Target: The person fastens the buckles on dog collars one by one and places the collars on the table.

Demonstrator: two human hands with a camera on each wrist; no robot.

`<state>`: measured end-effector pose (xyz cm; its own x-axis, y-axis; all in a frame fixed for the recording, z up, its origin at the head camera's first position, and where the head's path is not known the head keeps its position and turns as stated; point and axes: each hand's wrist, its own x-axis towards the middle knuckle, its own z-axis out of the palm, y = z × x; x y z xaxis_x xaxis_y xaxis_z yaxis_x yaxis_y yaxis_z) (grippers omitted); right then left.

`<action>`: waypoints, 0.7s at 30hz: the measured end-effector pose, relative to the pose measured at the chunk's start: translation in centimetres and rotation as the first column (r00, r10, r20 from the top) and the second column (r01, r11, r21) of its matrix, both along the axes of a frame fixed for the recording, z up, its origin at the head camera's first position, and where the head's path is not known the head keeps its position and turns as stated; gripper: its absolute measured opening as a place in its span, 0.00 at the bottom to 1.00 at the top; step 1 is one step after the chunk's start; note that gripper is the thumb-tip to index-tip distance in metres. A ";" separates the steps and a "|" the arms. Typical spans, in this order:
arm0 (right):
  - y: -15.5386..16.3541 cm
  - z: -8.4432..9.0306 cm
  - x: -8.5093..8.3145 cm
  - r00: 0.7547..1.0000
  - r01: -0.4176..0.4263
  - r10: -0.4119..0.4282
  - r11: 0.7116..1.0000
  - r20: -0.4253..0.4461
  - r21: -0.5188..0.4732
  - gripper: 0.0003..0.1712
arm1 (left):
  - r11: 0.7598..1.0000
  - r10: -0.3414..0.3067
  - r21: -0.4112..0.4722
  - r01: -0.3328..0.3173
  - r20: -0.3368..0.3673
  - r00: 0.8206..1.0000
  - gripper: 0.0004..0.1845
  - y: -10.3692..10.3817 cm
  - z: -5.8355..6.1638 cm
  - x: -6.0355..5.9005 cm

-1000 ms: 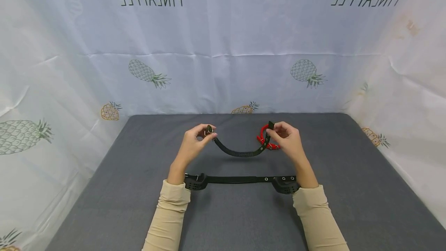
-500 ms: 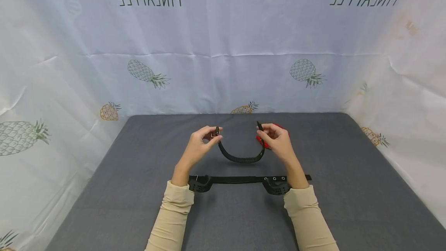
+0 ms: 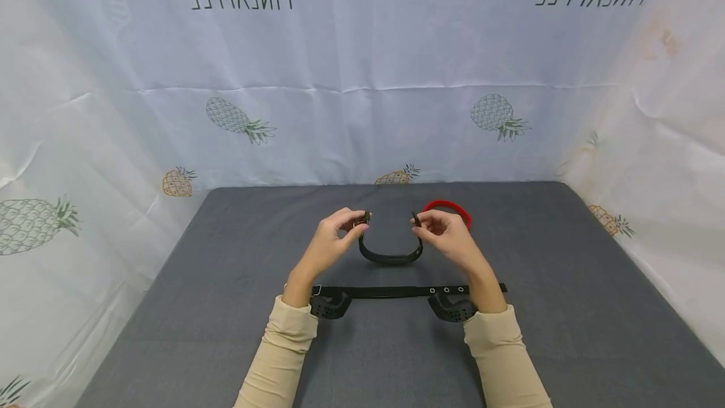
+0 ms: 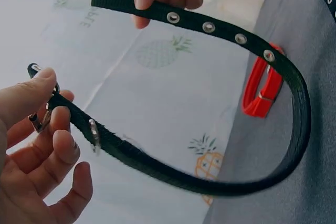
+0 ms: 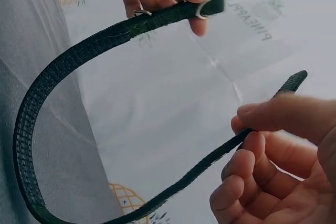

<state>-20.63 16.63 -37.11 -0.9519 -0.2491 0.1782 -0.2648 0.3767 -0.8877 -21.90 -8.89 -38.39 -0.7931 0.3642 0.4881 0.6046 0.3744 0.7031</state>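
Observation:
A black collar strap point(image 3: 391, 257) hangs in a U above the grey table point(image 3: 566, 307). My left hand point(image 3: 340, 235) pinches its buckle end point(image 4: 42, 111), where a metal ring point(image 5: 207, 4) shows. My right hand point(image 3: 438, 232) pinches the tip end with the eyelets point(image 4: 207, 25). The strap point(image 5: 31, 129) curves down between the two hands. A red collar point(image 3: 450, 208) lies on the table just behind my right hand; it shows in the left wrist view as a red collar point(image 4: 262, 85).
A second black strap with eyelets point(image 3: 408, 291) lies flat across the table near my wrists. Black wrist mounts point(image 3: 328, 306) sit on both forearms. A pineapple-print cloth point(image 3: 362, 80) walls the table at the back and on both sides.
Both hands have moved toward each other, bending the black strap from a shallow arc into a tight U. The red collar behind the right hand has come into fuller view.

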 end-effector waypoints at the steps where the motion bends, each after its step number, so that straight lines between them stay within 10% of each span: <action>1: -0.1 0.1 0.1 1.000 -0.006 0.006 1.000 0.002 0.002 0.12 | 1.000 -0.002 0.005 0.002 -0.013 1.000 0.15 0.1 0.0 0.0; 9: -0.9 0.7 0.7 0.999 -0.018 0.018 1.000 -0.032 -0.006 0.11 | 0.996 -0.054 0.062 0.061 -0.106 0.993 0.14 0.7 0.4 0.5; 21: -1.6 1.0 1.1 0.995 -0.075 0.067 0.993 -0.076 -0.095 0.10 | 0.976 -0.114 0.178 0.124 -0.066 0.991 0.12 0.7 0.9 0.8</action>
<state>-19.51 15.01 -36.09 -0.9160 -0.2935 0.2734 -0.3531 0.2667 -0.8968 -21.06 -8.22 -37.54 -0.7198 0.3556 0.5961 0.6765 0.1671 0.7172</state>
